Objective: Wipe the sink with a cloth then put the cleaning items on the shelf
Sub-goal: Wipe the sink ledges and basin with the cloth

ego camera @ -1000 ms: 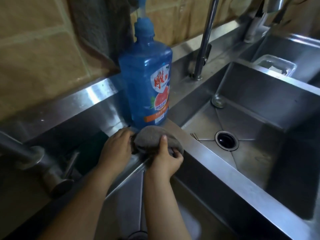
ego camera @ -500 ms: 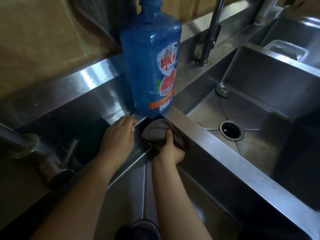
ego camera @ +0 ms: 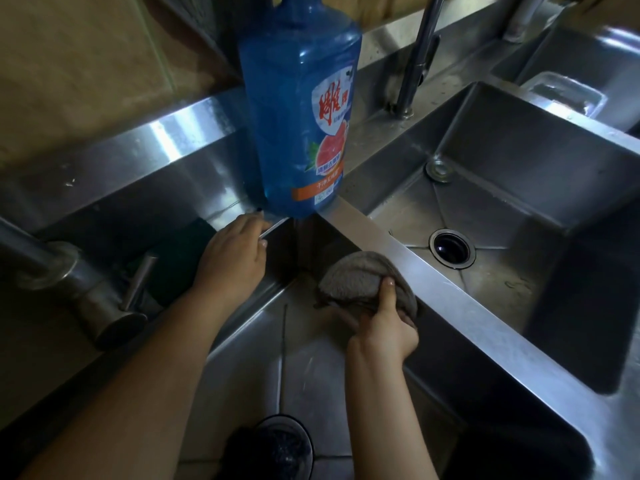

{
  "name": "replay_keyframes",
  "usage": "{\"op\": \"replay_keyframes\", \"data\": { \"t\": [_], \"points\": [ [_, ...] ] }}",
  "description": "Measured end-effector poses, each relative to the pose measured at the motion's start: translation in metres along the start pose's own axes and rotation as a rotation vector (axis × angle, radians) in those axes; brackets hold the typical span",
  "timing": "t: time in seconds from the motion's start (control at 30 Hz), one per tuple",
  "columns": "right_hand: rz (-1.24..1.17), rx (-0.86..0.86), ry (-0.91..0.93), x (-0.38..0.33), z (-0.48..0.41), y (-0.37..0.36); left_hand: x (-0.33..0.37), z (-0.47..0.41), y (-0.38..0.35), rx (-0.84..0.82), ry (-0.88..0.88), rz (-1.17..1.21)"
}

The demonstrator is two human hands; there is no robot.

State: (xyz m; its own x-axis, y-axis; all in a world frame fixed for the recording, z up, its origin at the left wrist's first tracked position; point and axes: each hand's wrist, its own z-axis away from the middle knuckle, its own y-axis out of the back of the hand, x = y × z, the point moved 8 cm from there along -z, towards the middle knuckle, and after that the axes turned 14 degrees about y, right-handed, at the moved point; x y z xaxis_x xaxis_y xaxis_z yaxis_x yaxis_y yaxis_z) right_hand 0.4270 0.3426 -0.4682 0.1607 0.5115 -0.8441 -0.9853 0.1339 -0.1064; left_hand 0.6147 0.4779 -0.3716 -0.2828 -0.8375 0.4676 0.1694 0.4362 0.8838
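Two hands show in the head view. At frame centre the right hand [ego camera: 381, 327] bunches a grey-brown cloth [ego camera: 353, 282] into the far corner of the near sink basin [ego camera: 311, 368], thumb on top, fingers curled beneath: its grip pinches the cloth. Left of centre, the left hand [ego camera: 232, 254] rests on the back rim just below the blue detergent bottle [ego camera: 298, 109], grip relaxed and holding nothing. The cloth looks soft, light and probably damp, so a wadded handful suits it. The bottle looks nearly full, likely heavy and perhaps slick; I would clasp it round the body.
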Motion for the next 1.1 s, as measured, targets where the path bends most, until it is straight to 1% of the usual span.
{"op": "replay_keyframes", "data": {
  "t": [0.07,0.17,0.33,0.47,0.77,0.9,1.1],
  "points": [
    [0.006,0.011,0.016,-0.005,0.001,0.004,0.000,0.000,0.000,-0.007,0.005,0.002],
    [-0.023,0.009,0.008,-0.007,0.011,-0.009,0.001,0.000,0.002,-0.008,0.017,0.011],
    [-0.084,-0.091,-0.190,0.004,0.043,-0.063,0.000,0.000,0.000,-0.004,0.028,0.005],
    [-0.054,-0.150,-0.215,0.006,0.056,-0.084,0.000,-0.001,-0.001,-0.014,0.049,0.012],
    [0.028,-0.182,-0.263,-0.018,0.053,-0.056,0.005,0.002,0.000,-0.017,0.014,-0.034],
    [0.000,-0.167,-0.216,-0.028,0.050,-0.043,0.006,0.004,0.001,-0.048,0.010,-0.063],
    [0.007,-0.147,-0.172,-0.035,0.038,-0.022,0.009,0.001,0.002,-0.064,0.074,-0.051]
  ]
}}
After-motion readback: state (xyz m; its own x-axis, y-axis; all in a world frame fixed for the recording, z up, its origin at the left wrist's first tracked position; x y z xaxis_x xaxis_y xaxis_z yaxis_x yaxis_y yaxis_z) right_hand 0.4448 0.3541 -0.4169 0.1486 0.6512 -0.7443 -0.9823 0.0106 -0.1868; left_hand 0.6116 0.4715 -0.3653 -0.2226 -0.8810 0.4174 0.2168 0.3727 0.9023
